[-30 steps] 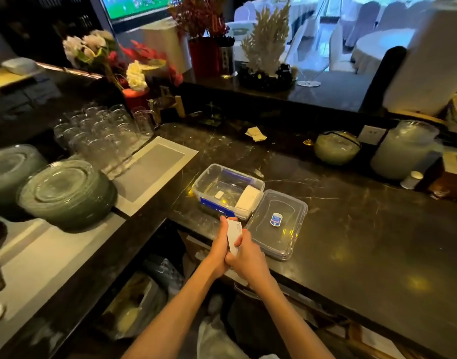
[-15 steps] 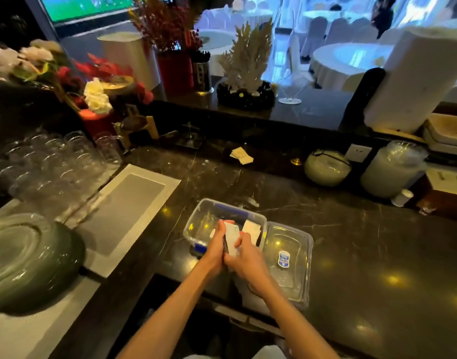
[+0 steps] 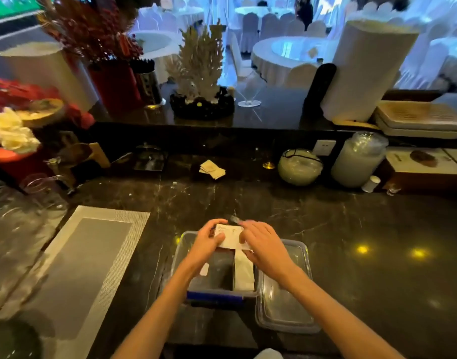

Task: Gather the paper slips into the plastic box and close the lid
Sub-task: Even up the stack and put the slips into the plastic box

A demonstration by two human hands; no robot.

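Observation:
A clear plastic box (image 3: 180,244) with a blue front clip sits on the dark marble counter near its front edge. Its clear lid (image 3: 284,312) lies flat just right of it. My left hand (image 3: 206,244) and my right hand (image 3: 263,244) hold a stack of white paper slips (image 3: 230,237) between them over the box's far end. A white stack of slips (image 3: 244,273) lies inside the box along its right wall, and one small white piece (image 3: 204,269) lies on the box floor. More slips (image 3: 212,170) lie loose at the back of the counter.
A grey placemat (image 3: 92,255) lies to the left, with glasses (image 3: 20,218) beyond it. At the back stand a round lidded bowl (image 3: 300,167), a plastic jar (image 3: 357,161), a small white cup (image 3: 371,183), flowers (image 3: 12,133) and a raised ledge with decorations.
Both hands carried the slips forward from the counter's edge to above the box's far end, turning the stack flatter. The view shifted closer over the counter.

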